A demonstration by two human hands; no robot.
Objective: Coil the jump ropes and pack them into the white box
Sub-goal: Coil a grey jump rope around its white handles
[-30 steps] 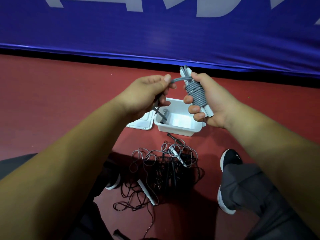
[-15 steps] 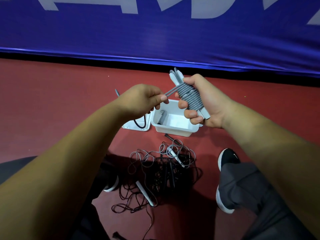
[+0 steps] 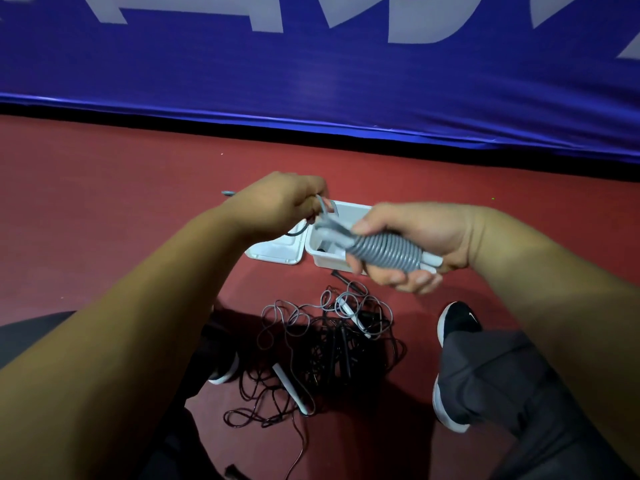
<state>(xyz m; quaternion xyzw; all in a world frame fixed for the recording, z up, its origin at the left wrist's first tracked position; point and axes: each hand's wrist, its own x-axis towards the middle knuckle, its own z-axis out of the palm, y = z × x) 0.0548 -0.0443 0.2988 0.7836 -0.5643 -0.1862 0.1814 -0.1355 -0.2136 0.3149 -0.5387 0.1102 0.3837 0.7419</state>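
The grey jump rope (image 3: 384, 251) is wound into a tight coil around its 2 pale handles and lies almost level in the air, its left end slightly higher. The right hand (image 3: 419, 233) grips this bundle, thumb on top and fingers curled beneath, so the coil shows between them. From the bundle's left end a short run of grey cord leads to the left hand (image 3: 277, 202), which pinches it between curled fingers; the 2 hands are close together but apart. A bit of cord pokes out on the far left side of the left hand.

Below and just beyond the hands the white box (image 3: 327, 260) stands open on the red floor (image 3: 104, 209), partly hidden by the bundle. Its contents are too hidden to tell. Its white lid (image 3: 273, 252) lies just to its left, with a dark cord curving over it.

Nearer, a loose tangle of ropes (image 3: 329, 344), black and grey, is spread on the floor, with a white handle (image 3: 289, 388) at its near left. A black shoe (image 3: 457, 323) and grey trouser leg (image 3: 502, 393) are to the right. A blue banner (image 3: 311, 81) runs along the far side.
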